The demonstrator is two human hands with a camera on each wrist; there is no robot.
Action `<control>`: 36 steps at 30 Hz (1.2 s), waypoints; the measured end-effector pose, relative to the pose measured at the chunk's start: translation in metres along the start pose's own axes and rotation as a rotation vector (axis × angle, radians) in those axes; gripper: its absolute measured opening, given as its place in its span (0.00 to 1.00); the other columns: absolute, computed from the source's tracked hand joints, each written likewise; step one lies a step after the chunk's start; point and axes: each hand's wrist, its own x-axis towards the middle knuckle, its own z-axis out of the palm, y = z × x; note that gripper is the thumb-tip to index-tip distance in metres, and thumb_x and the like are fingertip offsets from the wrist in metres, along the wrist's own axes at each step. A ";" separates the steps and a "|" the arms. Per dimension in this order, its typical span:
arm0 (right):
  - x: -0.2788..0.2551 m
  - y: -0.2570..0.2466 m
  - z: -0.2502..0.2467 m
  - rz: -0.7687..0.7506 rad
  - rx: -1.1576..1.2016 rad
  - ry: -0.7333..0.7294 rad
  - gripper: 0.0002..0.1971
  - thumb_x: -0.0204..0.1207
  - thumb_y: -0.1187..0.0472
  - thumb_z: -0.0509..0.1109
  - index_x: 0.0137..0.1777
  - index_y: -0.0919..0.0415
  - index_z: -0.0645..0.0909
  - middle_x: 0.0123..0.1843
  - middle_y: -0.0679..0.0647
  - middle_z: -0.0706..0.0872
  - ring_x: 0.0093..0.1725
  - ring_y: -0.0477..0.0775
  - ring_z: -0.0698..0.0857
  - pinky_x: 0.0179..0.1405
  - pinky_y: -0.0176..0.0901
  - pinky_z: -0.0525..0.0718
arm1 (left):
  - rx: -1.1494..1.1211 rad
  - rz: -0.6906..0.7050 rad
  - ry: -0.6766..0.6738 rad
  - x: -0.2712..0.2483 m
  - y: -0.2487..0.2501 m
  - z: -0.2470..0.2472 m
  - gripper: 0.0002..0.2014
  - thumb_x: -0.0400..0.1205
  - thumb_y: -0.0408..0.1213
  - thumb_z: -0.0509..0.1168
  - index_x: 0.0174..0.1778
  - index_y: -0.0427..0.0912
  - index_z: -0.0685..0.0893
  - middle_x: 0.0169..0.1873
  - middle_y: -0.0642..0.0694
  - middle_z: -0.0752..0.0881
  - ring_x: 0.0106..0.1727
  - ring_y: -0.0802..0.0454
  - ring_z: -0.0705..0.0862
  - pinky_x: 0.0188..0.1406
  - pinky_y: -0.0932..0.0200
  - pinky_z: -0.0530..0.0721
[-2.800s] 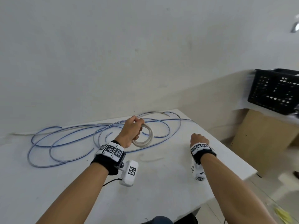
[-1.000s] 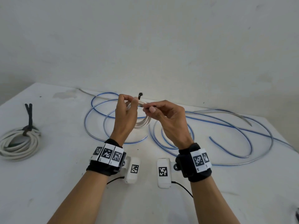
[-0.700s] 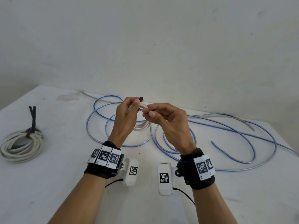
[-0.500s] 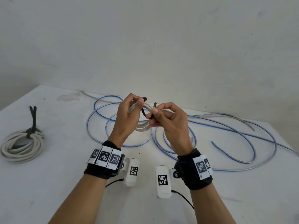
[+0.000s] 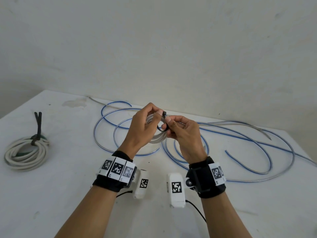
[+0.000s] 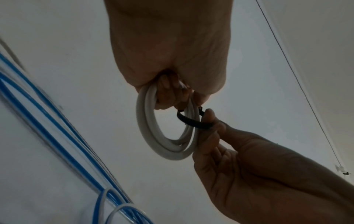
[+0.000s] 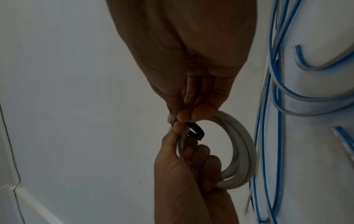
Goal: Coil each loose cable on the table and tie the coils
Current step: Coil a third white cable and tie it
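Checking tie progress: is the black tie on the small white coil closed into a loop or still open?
Cannot tell. The black tie curves around the coil's strands, but both hands' fingertips hide its ends.

Your near table [image 5: 51,203] surface is bare white from edge to edge, so a hand can pass there freely. On the far side, the loose blue cable [image 5: 267,152] sprawls in wide loops from the middle to the right edge, lying flat. At far left, the tied white coil [image 5: 25,157] lies with its black tie ends sticking up, with bare tabletop between it and the loops.
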 end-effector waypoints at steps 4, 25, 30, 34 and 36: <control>0.001 0.001 0.000 -0.022 0.035 0.026 0.11 0.83 0.63 0.73 0.56 0.73 0.85 0.38 0.58 0.90 0.31 0.48 0.82 0.42 0.44 0.85 | -0.001 0.007 -0.004 0.000 -0.001 0.001 0.07 0.89 0.38 0.64 0.46 0.40 0.82 0.35 0.54 0.86 0.36 0.58 0.81 0.38 0.66 0.77; 0.002 -0.001 -0.002 0.028 0.063 -0.013 0.08 0.83 0.63 0.72 0.54 0.69 0.87 0.36 0.55 0.89 0.30 0.45 0.82 0.39 0.36 0.86 | 0.223 0.156 0.007 0.002 0.005 -0.003 0.08 0.87 0.43 0.63 0.43 0.46 0.80 0.26 0.60 0.79 0.29 0.57 0.78 0.30 0.63 0.73; 0.001 -0.004 -0.002 0.136 0.096 -0.072 0.06 0.83 0.63 0.72 0.50 0.67 0.87 0.36 0.55 0.88 0.30 0.44 0.79 0.37 0.34 0.84 | 0.257 0.169 -0.006 0.000 0.003 -0.003 0.07 0.88 0.42 0.64 0.45 0.47 0.82 0.28 0.63 0.81 0.30 0.57 0.80 0.30 0.64 0.73; 0.002 -0.005 -0.001 0.170 0.153 -0.056 0.06 0.84 0.64 0.71 0.48 0.65 0.87 0.35 0.54 0.87 0.30 0.43 0.79 0.36 0.33 0.84 | 0.208 0.156 -0.001 -0.001 0.002 -0.002 0.07 0.88 0.40 0.64 0.44 0.46 0.81 0.27 0.61 0.80 0.30 0.57 0.78 0.31 0.62 0.73; 0.002 -0.007 0.001 0.171 0.207 -0.046 0.06 0.85 0.65 0.70 0.47 0.65 0.87 0.35 0.53 0.87 0.30 0.43 0.79 0.36 0.33 0.84 | 0.180 0.158 0.011 0.000 0.004 -0.002 0.07 0.88 0.39 0.64 0.44 0.46 0.80 0.27 0.63 0.80 0.30 0.57 0.78 0.32 0.64 0.72</control>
